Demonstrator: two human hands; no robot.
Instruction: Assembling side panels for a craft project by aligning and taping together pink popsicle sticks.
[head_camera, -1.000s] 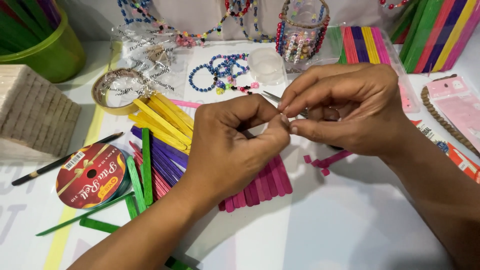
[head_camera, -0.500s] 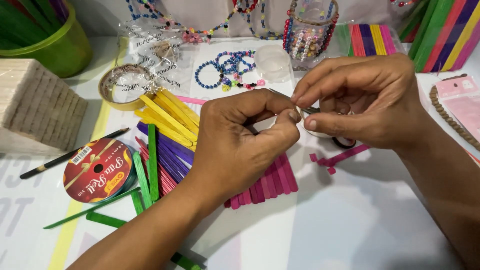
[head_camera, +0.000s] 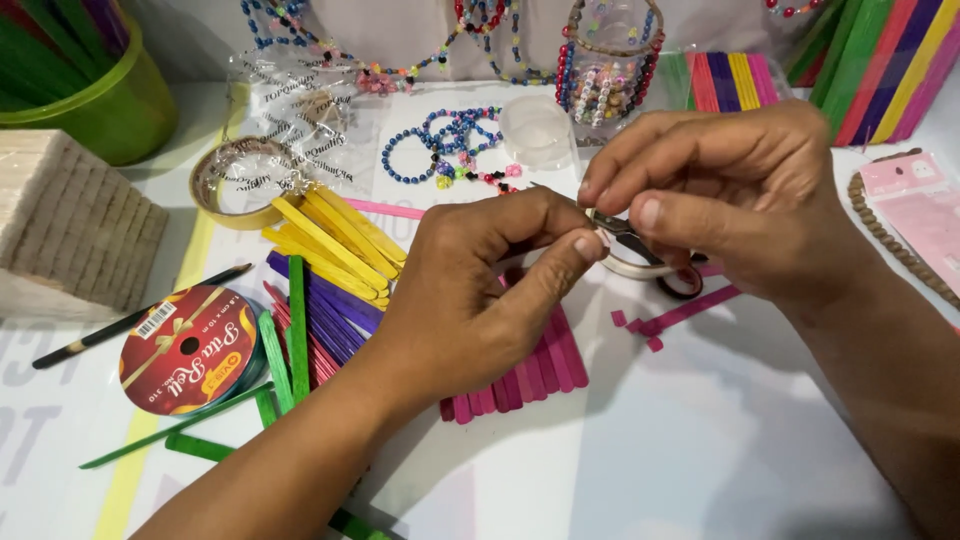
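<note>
A white desk (head_camera: 700, 450) carries craft supplies. At the far left stands a green bucket (head_camera: 110, 110) of sticks, and just nearer than it a block of plain wooden sticks (head_camera: 70, 225). Near that block lie a dark pencil (head_camera: 130, 320) and a red ribbon roll (head_camera: 190, 350), with green craft sticks (head_camera: 285, 350) fanned beside the roll. A roll of clear tape (head_camera: 235, 180) sits farther back under crinkled cellophane wrap (head_camera: 290, 110). Yellow craft sticks (head_camera: 335, 240) and purple craft sticks (head_camera: 335, 315) lie just right of the tape, and pink craft sticks (head_camera: 545, 370) show from under the left wrist. Blue bead bracelets (head_camera: 440, 145) lie in the middle far part, with a bead-wrapped jar (head_camera: 610, 70) behind them. Packs of coloured sticks (head_camera: 730, 80) rest at the far right, and a pink packet (head_camera: 920, 210) lies at the right edge.

The left hand (head_camera: 470, 290) reaches in from the near left, forearm slanted up, fingers (head_camera: 585, 245) curled, thumb and forefinger pinched together at something too small to tell. The right hand (head_camera: 730, 210) comes in from the right, its fingers grasping small scissors (head_camera: 625, 235) held above the desk's middle, blades pointing at the left fingertips. A cut pink stick piece (head_camera: 690, 310) with small offcuts lies below the right hand.
</note>
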